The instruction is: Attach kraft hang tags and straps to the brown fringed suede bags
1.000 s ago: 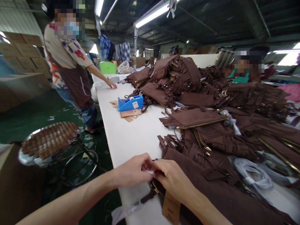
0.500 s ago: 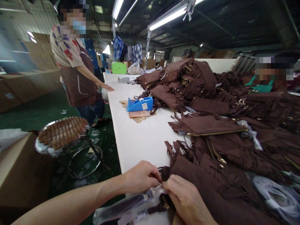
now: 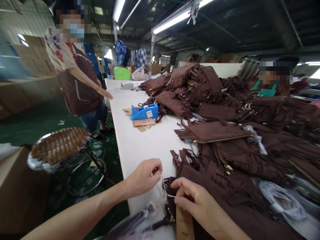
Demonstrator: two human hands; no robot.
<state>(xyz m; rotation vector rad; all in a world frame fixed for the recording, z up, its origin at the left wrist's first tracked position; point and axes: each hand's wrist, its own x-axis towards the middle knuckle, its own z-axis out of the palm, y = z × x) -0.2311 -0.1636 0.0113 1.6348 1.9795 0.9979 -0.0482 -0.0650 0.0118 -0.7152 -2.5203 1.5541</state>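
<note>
My left hand (image 3: 145, 176) is closed in a pinch on a thin pale string (image 3: 164, 186) at the table's near edge. Closed on the same string, a little lower and to the right, is my right hand (image 3: 193, 196). A kraft paper hang tag (image 3: 185, 225) hangs below my right fingers. Under my hands lie a dark strap with a gold clasp (image 3: 171, 215) and clear plastic wrapping (image 3: 147, 211). Beside my right hand spreads a dark brown fringed bag (image 3: 225, 200).
Brown fringed bags (image 3: 212, 83) are heaped along the right of the white table (image 3: 140, 143). A blue tape dispenser (image 3: 142, 112) stands near a phone (image 3: 143, 123) and more tags. At left are a stool (image 3: 60, 143), a carton (image 3: 15, 186) and a standing person (image 3: 77, 76).
My hands have drawn apart, the left one upward, so the string now shows between them. The hang tag has come into view under my right hand. The view has shifted slightly right.
</note>
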